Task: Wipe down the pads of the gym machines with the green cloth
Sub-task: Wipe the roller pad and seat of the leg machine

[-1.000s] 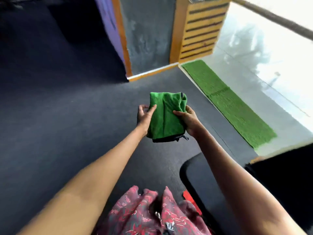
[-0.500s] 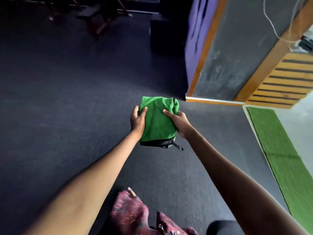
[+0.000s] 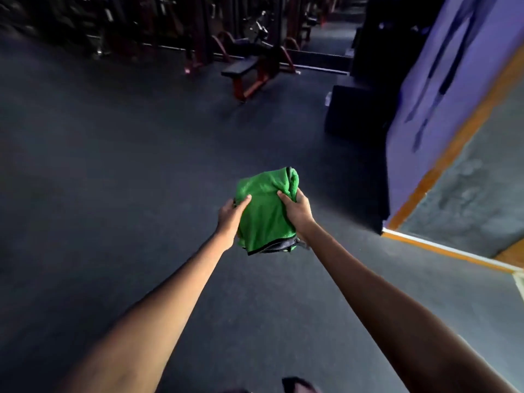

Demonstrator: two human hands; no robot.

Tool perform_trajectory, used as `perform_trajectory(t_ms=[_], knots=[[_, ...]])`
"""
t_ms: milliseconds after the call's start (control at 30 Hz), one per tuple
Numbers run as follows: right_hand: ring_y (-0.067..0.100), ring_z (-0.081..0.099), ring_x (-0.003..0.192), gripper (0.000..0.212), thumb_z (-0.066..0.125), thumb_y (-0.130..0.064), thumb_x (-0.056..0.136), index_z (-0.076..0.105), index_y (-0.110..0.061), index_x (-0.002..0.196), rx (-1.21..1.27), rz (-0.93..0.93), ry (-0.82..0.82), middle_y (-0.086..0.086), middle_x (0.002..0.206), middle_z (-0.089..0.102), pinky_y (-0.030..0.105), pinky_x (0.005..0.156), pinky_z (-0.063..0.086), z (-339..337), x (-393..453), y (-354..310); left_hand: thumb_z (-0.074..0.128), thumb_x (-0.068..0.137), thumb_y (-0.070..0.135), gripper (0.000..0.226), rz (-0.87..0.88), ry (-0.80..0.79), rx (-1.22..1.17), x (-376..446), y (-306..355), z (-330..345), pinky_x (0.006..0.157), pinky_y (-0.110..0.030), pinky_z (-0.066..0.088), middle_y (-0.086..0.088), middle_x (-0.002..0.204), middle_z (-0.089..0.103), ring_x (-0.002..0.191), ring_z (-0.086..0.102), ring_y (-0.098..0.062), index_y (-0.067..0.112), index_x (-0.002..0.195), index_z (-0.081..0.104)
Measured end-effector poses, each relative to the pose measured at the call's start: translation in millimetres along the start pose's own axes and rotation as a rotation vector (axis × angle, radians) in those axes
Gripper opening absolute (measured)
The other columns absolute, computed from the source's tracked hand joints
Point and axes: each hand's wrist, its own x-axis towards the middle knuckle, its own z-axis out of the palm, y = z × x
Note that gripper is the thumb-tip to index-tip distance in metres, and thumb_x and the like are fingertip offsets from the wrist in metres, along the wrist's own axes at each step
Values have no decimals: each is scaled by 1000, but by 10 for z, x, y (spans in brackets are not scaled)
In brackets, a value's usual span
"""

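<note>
A folded green cloth (image 3: 265, 211) with a dark hem is held out in front of me above the dark floor. My left hand (image 3: 230, 218) grips its left edge, thumb on top. My right hand (image 3: 297, 212) grips its right edge, thumb pressed on the upper face. A flat bench with a black pad (image 3: 240, 68) on a red frame stands far ahead, well beyond both hands. More dark machines (image 3: 198, 29) line the back of the room; their pads are too dim to make out.
A purple wall with an orange trim (image 3: 453, 143) juts in on the right. A black box (image 3: 357, 112) stands against its far corner. Dark rubber floor (image 3: 113, 180) stretches between me and the bench.
The view has swung left, away from the bright doorway and green mat, toward the machines. Both hands keep holding the cloth in the same way.
</note>
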Motion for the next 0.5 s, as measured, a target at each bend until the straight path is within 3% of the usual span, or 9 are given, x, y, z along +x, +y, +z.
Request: perform_trajectory(t_ms=[100, 167, 233, 300, 367, 433, 500], knots=[[20, 64, 101, 25, 61, -22, 92, 59, -18, 117, 7, -17, -113, 0, 107, 67, 39, 93, 51, 525, 316, -93, 62, 92, 19, 11, 25, 44, 51, 336, 83, -392, 77, -21, 51, 1, 97, 65, 93, 62, -16, 16, 102, 58], [19, 63, 102, 26, 60, -24, 93, 59, -18, 118, -15, -32, -198, 0, 108, 66, 37, 92, 51, 906, 537, -153, 57, 95, 21, 24, 99, 201, 99, 566, 156, -618, 87, -23, 45, 3, 108, 61, 99, 57, -13, 11, 117, 54], [20, 63, 102, 26, 60, -24, 93, 59, -17, 118, -7, -22, -280, 2, 111, 66, 35, 90, 52, 1206, 720, -191, 52, 98, 22, 22, 155, 346, 160, 770, 215, -783, 93, -27, 38, 6, 109, 52, 97, 50, -8, 16, 119, 51], [18, 64, 95, 24, 59, -20, 94, 58, -14, 117, 33, 33, -366, 5, 112, 65, 27, 79, 55, 1457, 927, -230, 48, 100, 22, 24, 160, 444, 208, 991, 257, -928, 98, -30, 35, 1, 111, 47, 101, 46, -12, 14, 122, 48], [19, 65, 96, 26, 58, -14, 94, 56, -9, 119, 68, 98, -472, 7, 115, 65, 22, 71, 55, 1712, 1277, -229, 47, 100, 20, 13, 147, 503, 177, 1324, 289, -1077, 89, -29, 37, 5, 104, 51, 92, 50, -9, 13, 109, 54], [23, 62, 107, 31, 58, -12, 94, 55, -8, 124, 42, 127, -551, 8, 122, 63, 29, 83, 53, 1901, 1634, -227, 48, 100, 19, 14, 150, 537, 151, 1660, 279, -1206, 76, -26, 34, 10, 83, 48, 76, 47, -6, 21, 85, 47], [20, 61, 108, 34, 57, -12, 94, 54, -9, 127, 12, 124, -633, 7, 124, 62, 34, 91, 49, 2161, 2094, -267, 49, 99, 18, 14, 148, 591, 147, 2087, 294, -1304, 76, -29, 37, -2, 84, 53, 83, 51, -20, 9, 89, 48]])
